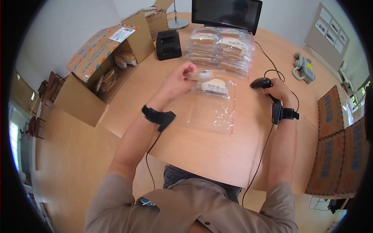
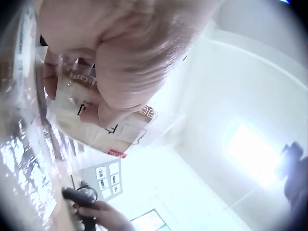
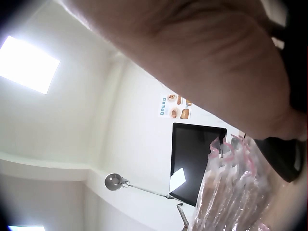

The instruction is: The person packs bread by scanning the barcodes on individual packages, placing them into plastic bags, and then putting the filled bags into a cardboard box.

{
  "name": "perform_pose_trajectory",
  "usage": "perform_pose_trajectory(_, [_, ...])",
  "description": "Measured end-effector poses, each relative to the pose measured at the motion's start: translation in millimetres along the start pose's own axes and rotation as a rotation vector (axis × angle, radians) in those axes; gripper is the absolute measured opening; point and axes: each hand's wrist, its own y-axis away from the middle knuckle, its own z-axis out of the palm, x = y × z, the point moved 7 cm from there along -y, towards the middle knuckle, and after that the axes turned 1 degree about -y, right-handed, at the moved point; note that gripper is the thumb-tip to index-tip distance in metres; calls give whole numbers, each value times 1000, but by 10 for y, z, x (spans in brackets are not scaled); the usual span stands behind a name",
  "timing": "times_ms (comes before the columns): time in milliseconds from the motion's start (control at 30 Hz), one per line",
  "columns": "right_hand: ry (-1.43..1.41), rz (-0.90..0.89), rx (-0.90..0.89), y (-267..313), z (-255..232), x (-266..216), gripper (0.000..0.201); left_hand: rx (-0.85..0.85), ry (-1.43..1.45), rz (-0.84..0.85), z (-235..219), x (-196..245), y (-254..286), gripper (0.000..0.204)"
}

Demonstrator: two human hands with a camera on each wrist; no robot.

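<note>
My left hand (image 1: 175, 82) pinches a bread packet (image 2: 79, 122) in a clear wrapper, thumb lying across its printed face in the left wrist view. In the head view this packet is held tilted just above another bread packet (image 1: 213, 87) with a white label. That labelled packet lies at the far end of a large clear plastic bag (image 1: 211, 116), flat on the table. Over on the right, my right hand (image 1: 280, 91) grips a black handheld barcode scanner (image 1: 261, 82), its head pointing left toward the bag. In the right wrist view the palm hides most of the scanner (image 3: 284, 156).
Stacked bagged bread packets (image 1: 217, 50) stand before a monitor (image 1: 227, 14). An open carton (image 1: 103, 52) with packets inside is at left, beside a black cradle-like device (image 1: 168, 45). A telephone (image 1: 304, 68) and cartons (image 1: 336, 155) are at right. Cables (image 1: 261, 155) trail from the wrists.
</note>
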Motion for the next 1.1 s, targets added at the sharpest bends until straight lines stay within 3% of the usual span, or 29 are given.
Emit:
perform_pose_trajectory(67, [-13, 5, -1, 18, -14, -8, 34, 124, -453, 175, 179, 7, 22, 35])
perform_pose_trajectory(100, [-29, 7, -2, 24, -22, -10, 32, 123, -450, 175, 225, 5, 74, 35])
perform_pose_trajectory(167, [-183, 43, -29, 71, -36, -32, 29, 108, -860, 340, 392, 128, 183, 39])
perform_pose_trajectory(200, [-341, 76, -58, 97, -16, -36, 26, 103, -857, 335, 394, 139, 205, 39])
perform_pose_trajectory(300, [-377, 48, -46, 199, -98, -228, 22, -43, -770, 223, 377, 145, 254, 40])
perform_pose_trajectory(367, [-389, 27, -54, 285, -140, -371, 24, -173, -596, 41, 339, 5, 278, 45])
perform_pose_trajectory(467, [-379, -57, -6, 396, -224, -602, 26, -229, -524, 63, 253, -48, 269, 54])
perform_pose_trajectory(500, [-384, -79, 4, 415, -245, -660, 26, -229, -521, 61, 273, -68, 271, 54])
perform_pose_trajectory(567, [-394, -126, 20, 451, -273, -784, 27, -47, -545, -150, 250, -51, 271, 72])
perform_pose_trajectory(667, [-428, -143, 38, 514, -267, -953, 28, 47, -616, -69, 301, -43, 299, 90])
perform_pose_trajectory(800, [-443, -190, -2, 606, -208, -1165, 28, 4, -604, -35, 356, 13, 311, 95])
perform_pose_trajectory(1000, [-396, -211, -23, 750, -230, -1382, 26, -83, -389, -171, 322, -82, 297, 94])
perform_pose_trajectory(1100, [-437, -252, -76, 747, -184, -1410, 23, -32, -280, -33, 264, 58, 289, 98])
